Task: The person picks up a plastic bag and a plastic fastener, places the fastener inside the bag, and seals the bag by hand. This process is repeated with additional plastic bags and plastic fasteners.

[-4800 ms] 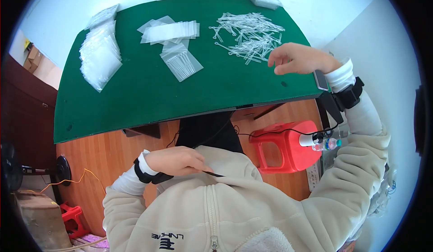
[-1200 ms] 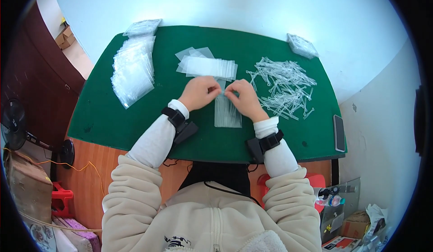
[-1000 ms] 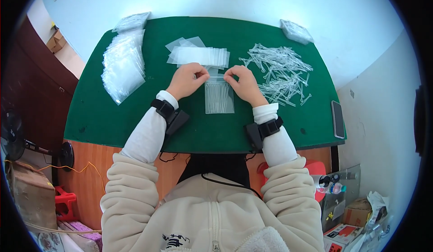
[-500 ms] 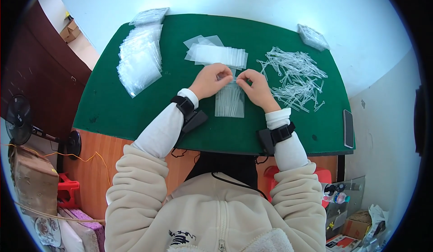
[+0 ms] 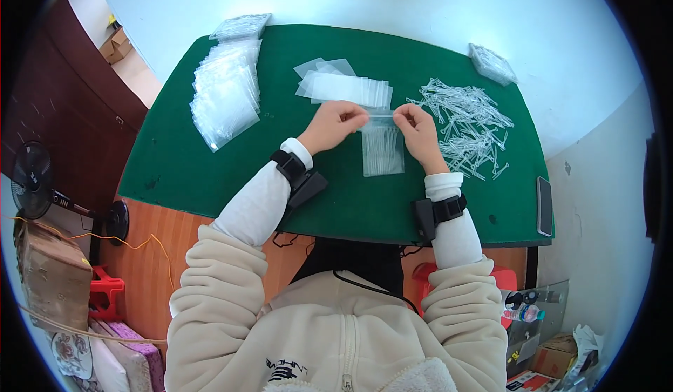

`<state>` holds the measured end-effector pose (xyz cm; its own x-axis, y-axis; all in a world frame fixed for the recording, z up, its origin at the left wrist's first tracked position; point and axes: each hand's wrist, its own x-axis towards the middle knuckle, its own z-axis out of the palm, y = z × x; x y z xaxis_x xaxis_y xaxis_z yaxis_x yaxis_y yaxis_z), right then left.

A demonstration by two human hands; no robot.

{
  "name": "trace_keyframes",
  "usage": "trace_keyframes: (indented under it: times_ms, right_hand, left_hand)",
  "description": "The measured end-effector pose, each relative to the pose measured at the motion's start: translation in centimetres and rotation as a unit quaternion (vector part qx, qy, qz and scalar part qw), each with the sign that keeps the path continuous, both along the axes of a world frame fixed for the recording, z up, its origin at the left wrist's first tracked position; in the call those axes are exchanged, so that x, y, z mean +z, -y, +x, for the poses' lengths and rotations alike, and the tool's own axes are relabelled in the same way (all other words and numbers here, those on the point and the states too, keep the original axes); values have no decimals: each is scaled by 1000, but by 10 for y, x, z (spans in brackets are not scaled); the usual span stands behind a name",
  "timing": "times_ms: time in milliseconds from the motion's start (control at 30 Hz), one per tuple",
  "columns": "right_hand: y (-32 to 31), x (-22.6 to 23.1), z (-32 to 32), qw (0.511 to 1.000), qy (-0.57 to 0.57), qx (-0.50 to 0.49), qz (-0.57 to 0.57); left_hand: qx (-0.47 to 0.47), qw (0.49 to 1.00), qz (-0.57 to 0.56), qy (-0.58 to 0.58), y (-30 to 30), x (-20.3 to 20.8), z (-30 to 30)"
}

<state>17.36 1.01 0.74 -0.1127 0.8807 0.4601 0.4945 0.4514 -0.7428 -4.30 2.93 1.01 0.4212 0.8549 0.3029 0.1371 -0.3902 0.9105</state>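
Note:
Between my hands is a small clear zip bag (image 5: 383, 155) holding a row of thin clear plastic sticks. My left hand (image 5: 335, 127) pinches the left end of the bag's top edge. At the other end, the fingers of my right hand (image 5: 422, 134) are closed on the same edge, so the top strip is drawn straight. Just beyond the bag lies a spread of flat clear bags (image 5: 347, 89). To the right of my right hand is a loose heap of clear plastic sticks with looped ends (image 5: 466, 108).
A fanned stack of clear bags (image 5: 226, 97) covers the green table's (image 5: 280, 181) left side. Clear packs (image 5: 240, 27) stand at the far left corner, another pack (image 5: 492, 64) at the far right. A phone (image 5: 544, 206) lies by the right edge.
Both hands have moved apart along the bag's top edge, the right one further right. The filled bag has shifted right with them, and its top strip now shows between my fingers.

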Motion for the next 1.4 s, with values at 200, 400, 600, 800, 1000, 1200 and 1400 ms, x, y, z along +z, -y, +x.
trace_keyframes:
  times_ms: [200, 400, 600, 800, 1000, 1200, 1400]
  right_hand:
    - [8, -4, -2, 881, -367, 204, -220]
    - [21, -9, 6, 855, -403, 196, -259]
    - [7, -5, 16, 859, -328, 224, -323]
    - [-8, -17, 50, 923, -266, 178, -211]
    - [-7, -14, 56, 898, -310, 207, -234]
    - [2, -6, 36, 958, -161, 179, -158]
    - [9, -2, 32, 974, -152, 103, -134]
  left_hand:
    - [-35, 988, -34, 145, 7, 15, -6]
    - [-127, 975, 182, -2, 21, 15, 27]
    - [-91, 964, 250, -30, 10, 13, 50]
    - [-53, 994, 58, 71, 7, 10, 75]
    - [-46, 994, -40, -90, 5, 7, 74]
    - [-42, 992, -34, -114, 14, 8, 65]
    - [-43, 995, -19, -85, 16, 9, 56]
